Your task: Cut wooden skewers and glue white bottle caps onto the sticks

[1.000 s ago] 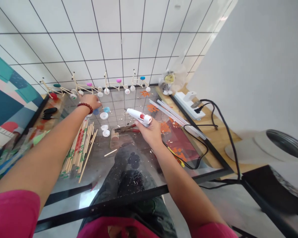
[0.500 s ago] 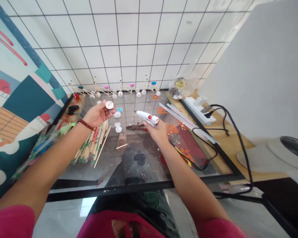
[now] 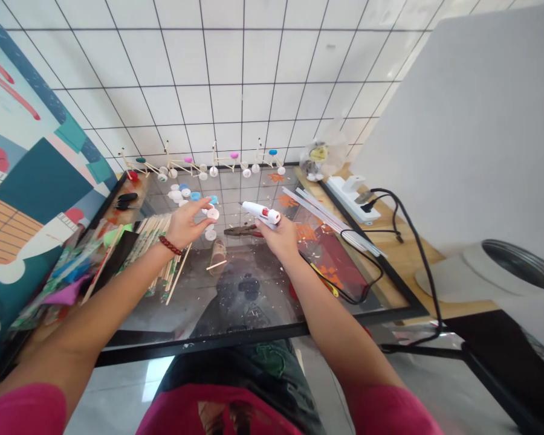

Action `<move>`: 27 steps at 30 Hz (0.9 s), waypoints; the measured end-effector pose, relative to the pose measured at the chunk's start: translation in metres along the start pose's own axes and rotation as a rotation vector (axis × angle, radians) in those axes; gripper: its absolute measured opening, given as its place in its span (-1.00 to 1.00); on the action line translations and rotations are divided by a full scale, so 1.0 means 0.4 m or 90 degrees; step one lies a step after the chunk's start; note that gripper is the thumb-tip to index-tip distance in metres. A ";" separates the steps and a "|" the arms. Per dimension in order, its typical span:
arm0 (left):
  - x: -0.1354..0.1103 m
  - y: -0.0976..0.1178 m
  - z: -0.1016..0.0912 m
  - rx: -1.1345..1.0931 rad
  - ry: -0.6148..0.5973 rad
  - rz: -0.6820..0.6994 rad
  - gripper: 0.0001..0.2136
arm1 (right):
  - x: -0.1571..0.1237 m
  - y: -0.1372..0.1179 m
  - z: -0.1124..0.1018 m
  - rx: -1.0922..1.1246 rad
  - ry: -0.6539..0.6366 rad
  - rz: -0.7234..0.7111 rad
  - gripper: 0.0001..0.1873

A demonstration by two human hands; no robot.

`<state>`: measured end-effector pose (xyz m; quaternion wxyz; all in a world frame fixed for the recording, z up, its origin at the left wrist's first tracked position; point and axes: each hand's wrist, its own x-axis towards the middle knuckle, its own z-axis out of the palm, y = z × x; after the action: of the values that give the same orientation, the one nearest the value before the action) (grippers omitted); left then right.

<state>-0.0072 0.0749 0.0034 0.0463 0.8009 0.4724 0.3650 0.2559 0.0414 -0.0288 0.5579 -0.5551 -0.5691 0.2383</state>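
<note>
To the left of our left hand [image 3: 185, 223] lie colourful plastic packets [image 3: 68, 272], and under its wrist a bundle of pale wooden sticks [image 3: 156, 254] fans across the glass table top [image 3: 254, 302]. That hand is raised above the glass, pinching a small white round plastic disc [image 3: 213, 214] by its rim between thumb and fingertips. We judge the grip leaves the disc's flat face bare and turned toward the other hand.

Just right of the disc, close but apart, sits the nozzle of the white hot-glue gun with red trigger [image 3: 260, 212], which our right hand [image 3: 278, 237] grasps firmly around the handle, barrel pointing left.

Beneath the gap between the hands lie dark metal pliers [image 3: 240, 230] and another loose white disc [image 3: 211, 234]. They are low enough not to block anything.

Beyond both hands, small stick-and-cap models [image 3: 222, 162] line the tiled wall.

Right of the right hand, clear glue sticks [image 3: 321, 211] lie slantwise. A black power cord [image 3: 367, 266] loops to a white power strip [image 3: 351, 190]. Its slack seems the one thing likely to snag.
</note>
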 end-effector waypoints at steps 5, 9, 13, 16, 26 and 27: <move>0.011 0.000 0.045 0.074 -0.109 0.058 -0.65 | -0.003 0.001 -0.003 -0.013 -0.007 -0.021 -0.71; 0.048 -0.065 -0.007 0.106 -0.091 -0.021 -0.70 | -0.002 -0.001 -0.005 0.012 -0.008 -0.009 -0.72; 0.121 -0.186 -0.101 0.158 -0.041 -0.195 -0.72 | 0.003 -0.008 -0.004 0.038 0.009 0.014 -0.68; 0.162 -0.252 -0.128 0.121 -0.099 -0.202 -0.83 | 0.003 -0.013 -0.004 0.021 0.007 0.015 -0.71; 0.148 -0.254 -0.121 -0.173 -0.046 -0.303 -0.78 | 0.004 -0.006 -0.002 0.022 0.011 0.013 -0.72; 0.140 -0.241 -0.129 -0.263 -0.057 -0.321 -0.78 | 0.004 -0.004 -0.002 0.023 0.006 0.013 -0.72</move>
<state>-0.0932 0.1580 0.0310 0.3175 0.6474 0.5694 0.3948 0.2564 0.0422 -0.0264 0.5682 -0.5520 -0.5560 0.2517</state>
